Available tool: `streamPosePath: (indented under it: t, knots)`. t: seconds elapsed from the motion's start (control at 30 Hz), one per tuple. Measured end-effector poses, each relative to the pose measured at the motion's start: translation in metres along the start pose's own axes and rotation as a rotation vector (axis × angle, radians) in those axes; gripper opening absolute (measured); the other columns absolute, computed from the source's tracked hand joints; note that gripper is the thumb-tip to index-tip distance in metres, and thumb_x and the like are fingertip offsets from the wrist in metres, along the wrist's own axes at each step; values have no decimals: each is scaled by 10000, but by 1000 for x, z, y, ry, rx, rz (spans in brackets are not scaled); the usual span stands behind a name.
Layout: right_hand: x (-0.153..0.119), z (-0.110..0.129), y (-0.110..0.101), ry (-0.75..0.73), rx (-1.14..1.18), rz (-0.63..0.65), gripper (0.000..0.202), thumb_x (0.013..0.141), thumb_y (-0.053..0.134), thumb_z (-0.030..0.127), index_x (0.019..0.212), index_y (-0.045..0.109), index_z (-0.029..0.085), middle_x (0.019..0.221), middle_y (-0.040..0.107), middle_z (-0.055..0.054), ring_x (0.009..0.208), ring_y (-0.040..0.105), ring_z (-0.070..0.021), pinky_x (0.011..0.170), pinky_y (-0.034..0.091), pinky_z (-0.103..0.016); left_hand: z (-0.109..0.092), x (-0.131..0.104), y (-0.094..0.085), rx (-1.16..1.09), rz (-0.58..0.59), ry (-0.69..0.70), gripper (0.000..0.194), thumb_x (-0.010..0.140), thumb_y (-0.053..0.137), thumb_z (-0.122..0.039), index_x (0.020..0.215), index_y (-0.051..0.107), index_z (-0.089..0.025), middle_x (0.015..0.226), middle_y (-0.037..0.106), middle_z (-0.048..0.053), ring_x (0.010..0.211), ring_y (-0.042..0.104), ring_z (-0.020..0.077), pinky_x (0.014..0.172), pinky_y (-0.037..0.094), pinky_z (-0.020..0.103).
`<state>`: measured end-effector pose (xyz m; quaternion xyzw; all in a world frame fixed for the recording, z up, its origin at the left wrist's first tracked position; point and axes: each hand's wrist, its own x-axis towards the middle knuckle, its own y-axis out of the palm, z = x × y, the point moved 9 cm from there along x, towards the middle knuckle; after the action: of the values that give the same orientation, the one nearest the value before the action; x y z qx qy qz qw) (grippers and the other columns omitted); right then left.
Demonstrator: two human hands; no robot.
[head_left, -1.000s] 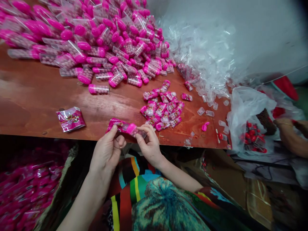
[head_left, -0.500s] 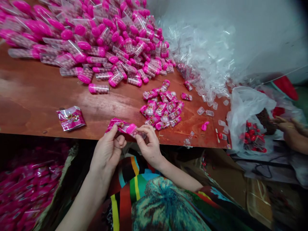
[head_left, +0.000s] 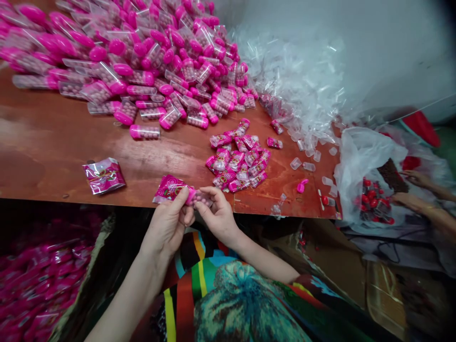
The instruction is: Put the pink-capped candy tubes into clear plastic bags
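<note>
My left hand [head_left: 171, 221] pinches a pink printed wrapper [head_left: 167, 188] where it meets a clear tube [head_left: 204, 198] of pink balls with a pink cap. The tube's other end is between the fingers of my right hand [head_left: 219, 216]. Both hands are at the front edge of the brown table [head_left: 53, 156]. To their left lies a folded stack of flat pink wrappers [head_left: 105, 175]. Several small filled pink packets [head_left: 240, 164] form a heap beyond my right hand. Farther back is a large pile of pink-capped tubes [head_left: 142, 61].
Clear plastic pieces [head_left: 299, 80] are heaped at the back right. Beside the table, a white bag [head_left: 349, 166] holds red-capped items, with another person's hands [head_left: 415, 197] near it. A box of pink packets [head_left: 53, 280] stands below left.
My left hand has moved right along the wrapper, up to the tube's pink cap. My right hand stays on the tube. The other person's hands have shifted toward the white bag.
</note>
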<state>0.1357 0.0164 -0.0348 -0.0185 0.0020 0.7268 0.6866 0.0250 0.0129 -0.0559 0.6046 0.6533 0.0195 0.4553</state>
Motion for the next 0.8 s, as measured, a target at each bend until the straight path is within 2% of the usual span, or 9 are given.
streamPosePath:
  t: [0.13,0.23,0.3,0.4,0.47,0.57,0.63,0.7,0.8]
  knots:
    - [1,15,-1,-135,-190,-11,319,914,646,318,1219,584,250,1100,684,-52,986,674,-170,917,551,-342,3,1,8,16,23,21,475,748,810,-472,509,567,-141,359,425,-13,379,404,74,432,334,199]
    - [8,-1,-3,35,42,9,323,914,640,394,1193,567,247,957,672,-19,755,665,-130,695,570,-277,1,0,12,-33,47,6,389,736,828,-436,597,635,-129,371,415,-39,359,356,59,418,327,197]
    - [8,-11,4,163,198,118,372,930,602,453,1233,543,244,829,642,12,606,606,-104,564,526,-243,-5,0,11,-70,45,11,332,733,833,-416,688,692,-118,371,397,-57,355,342,57,421,344,196]
    - [6,-8,9,177,199,267,426,944,578,459,1300,533,228,794,644,16,614,608,-102,602,529,-255,-14,-1,3,-89,-2,44,351,730,834,-400,856,754,-82,399,431,-55,349,320,41,395,301,175]
    - [5,-7,7,160,169,252,388,932,599,434,1249,551,217,793,654,18,608,607,-96,613,523,-256,-16,-1,0,-69,-14,53,389,726,836,-409,893,764,-65,415,456,-44,342,294,28,376,248,164]
    - [2,-15,11,237,229,174,287,902,626,396,1106,553,207,698,627,48,520,550,-81,543,469,-227,-10,-1,1,-29,13,51,418,757,803,-470,888,769,-74,364,392,-60,333,274,36,387,259,168]
    - [-1,-23,17,307,307,127,238,892,619,374,1037,543,202,628,595,66,476,510,-75,508,433,-210,-4,-2,2,-9,27,45,395,775,784,-486,845,766,-98,345,355,-68,337,293,51,405,292,179]
    - [-2,-29,21,345,369,73,210,882,611,361,987,532,197,580,569,77,450,481,-73,483,408,-200,1,-4,3,28,34,46,383,770,787,-483,672,721,-119,356,384,-43,365,367,72,442,352,199]
    - [-1,-28,19,328,353,24,214,856,631,343,969,515,203,567,562,88,437,460,-70,455,385,-191,2,-7,3,108,24,43,507,761,787,-489,460,571,-142,361,417,-1,406,443,92,478,383,215]
